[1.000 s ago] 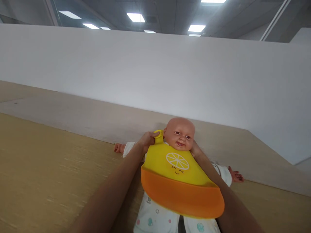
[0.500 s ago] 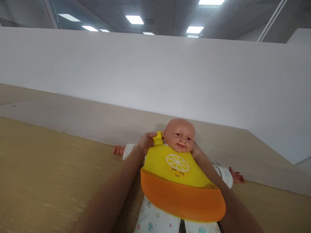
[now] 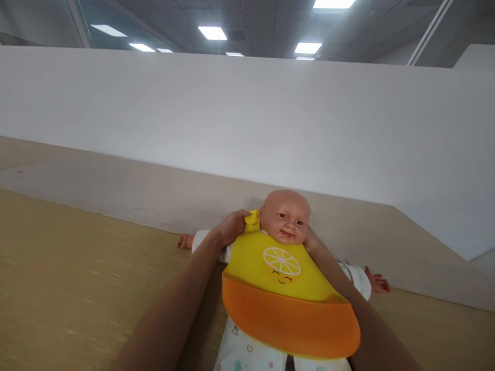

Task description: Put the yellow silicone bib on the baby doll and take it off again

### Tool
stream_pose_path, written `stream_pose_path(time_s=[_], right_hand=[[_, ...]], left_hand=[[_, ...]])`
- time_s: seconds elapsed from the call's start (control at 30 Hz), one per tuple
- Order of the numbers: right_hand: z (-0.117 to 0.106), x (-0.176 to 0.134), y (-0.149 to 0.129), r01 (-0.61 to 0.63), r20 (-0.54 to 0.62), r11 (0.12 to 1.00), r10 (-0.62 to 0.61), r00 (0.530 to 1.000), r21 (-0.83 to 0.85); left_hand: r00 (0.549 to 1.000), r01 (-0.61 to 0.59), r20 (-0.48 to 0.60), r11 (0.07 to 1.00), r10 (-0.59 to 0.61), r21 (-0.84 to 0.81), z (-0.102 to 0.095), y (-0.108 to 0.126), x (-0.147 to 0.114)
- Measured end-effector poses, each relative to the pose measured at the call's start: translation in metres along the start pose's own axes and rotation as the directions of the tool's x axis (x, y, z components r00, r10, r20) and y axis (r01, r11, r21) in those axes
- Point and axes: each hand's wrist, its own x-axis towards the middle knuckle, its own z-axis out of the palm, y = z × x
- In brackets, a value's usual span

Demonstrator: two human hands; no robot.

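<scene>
A baby doll (image 3: 286, 214) in a white dotted suit lies on its back on a tan surface (image 3: 77, 273), arms spread. A yellow silicone bib (image 3: 278, 268) with an orange catch pocket and a lemon face print rests on its chest. My left hand (image 3: 232, 225) pinches the bib's left neck strap beside the doll's head. My right hand (image 3: 311, 240) reaches behind the doll's neck on the other side, mostly hidden by the head and bib, so what it grips cannot be made out.
A white partition wall (image 3: 247, 118) rises just behind the doll's head. A paler strip of surface (image 3: 135, 190) runs along the wall's foot. Ceiling light panels show above the wall.
The left hand has shifted the strap slightly; the bib's pocket sits a little lower in view. The doll and both hands stay almost where they were.
</scene>
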Motion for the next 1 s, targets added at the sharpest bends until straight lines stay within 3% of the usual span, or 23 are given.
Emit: stream_pose_path(time_s=[0.13, 0.4, 0.6, 0.7, 0.8, 0.9, 1.0], right_hand=[[0.000, -0.001, -0.002, -0.094, -0.080, 0.995, 0.097, 0.992, 0.041], [0.000, -0.003, 0.000, -0.053, -0.026, 0.997, 0.055, 0.998, 0.050], [0.002, -0.006, -0.004, -0.059, -0.039, 0.993, 0.063, 0.997, 0.099], [0.002, -0.006, -0.002, -0.058, -0.072, 0.992, 0.066, 0.995, 0.112], [-0.001, -0.003, 0.002, -0.025, -0.088, 0.996, 0.033, 0.996, 0.089], [-0.005, 0.000, 0.005, -0.004, -0.063, 0.999, 0.007, 0.998, 0.047], [-0.007, 0.002, 0.007, -0.010, -0.038, 1.000, 0.011, 0.999, 0.026]], left_hand=[[0.998, -0.064, 0.014, 0.995, 0.063, 0.072, -0.001, 0.004, -0.001], [0.979, -0.102, -0.132, 0.937, 0.154, 0.334, 0.002, 0.007, -0.010], [0.966, -0.134, -0.143, 0.887, 0.218, 0.442, 0.006, 0.008, -0.019], [0.947, -0.064, -0.215, 0.797, 0.238, 0.601, 0.000, 0.009, -0.018], [0.915, -0.005, -0.255, 0.640, 0.314, 0.768, -0.006, 0.010, -0.015], [0.878, -0.007, -0.242, 0.516, 0.414, 0.856, -0.008, 0.012, -0.012], [0.869, -0.033, -0.202, 0.460, 0.452, 0.887, -0.010, 0.015, -0.011]])
